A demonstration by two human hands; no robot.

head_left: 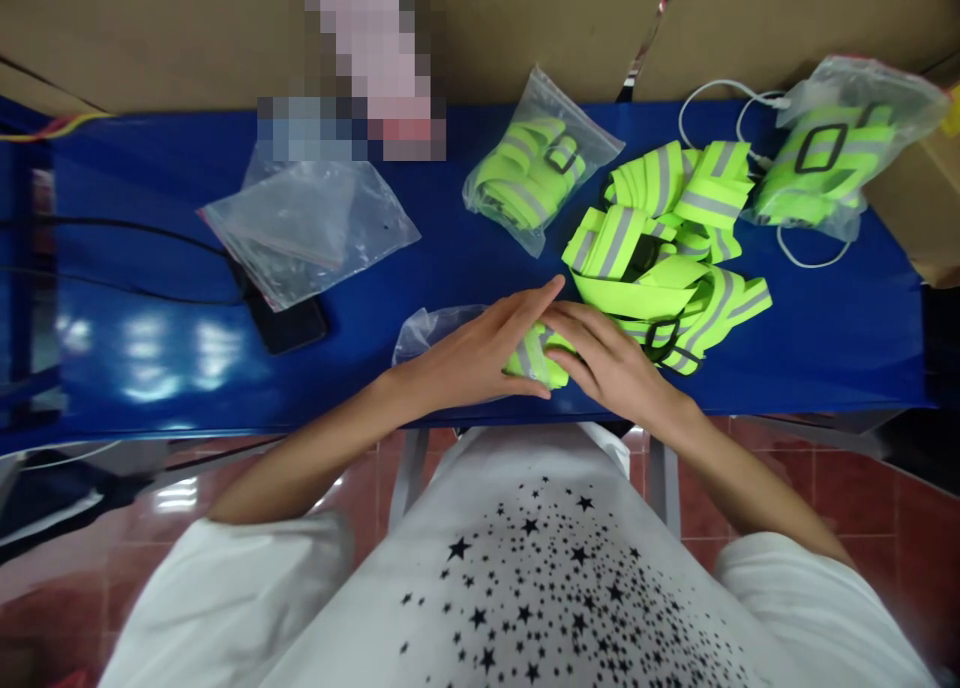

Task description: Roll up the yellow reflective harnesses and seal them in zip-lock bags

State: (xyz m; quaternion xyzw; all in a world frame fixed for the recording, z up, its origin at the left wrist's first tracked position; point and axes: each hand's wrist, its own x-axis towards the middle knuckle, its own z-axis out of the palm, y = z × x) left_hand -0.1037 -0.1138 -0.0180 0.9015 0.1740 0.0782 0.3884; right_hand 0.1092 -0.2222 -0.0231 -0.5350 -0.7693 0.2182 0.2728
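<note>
At the front edge of the table, a folded neon-yellow reflective strap (536,356) with grey stripes lies between my two hands. My left hand (487,353) spans it from the left, fingers stretched along its far side and thumb along its near side. From the right, my right hand (604,353) grips the bundle with bent fingers and thumb. A clear plastic bag (427,330) shows beneath and left of my left hand; how far it covers the strap is hidden. Beside my right hand lies a loose heap of reflective straps (675,258) with black buckles.
Behind stand a bagged strap (529,173) and another bagged strap (821,163) near white cables (814,264). Flat clear bags (315,223) partly cover a black phone-like device (289,318) on the blue table (360,338). Cardboard boxes (525,28) line the back.
</note>
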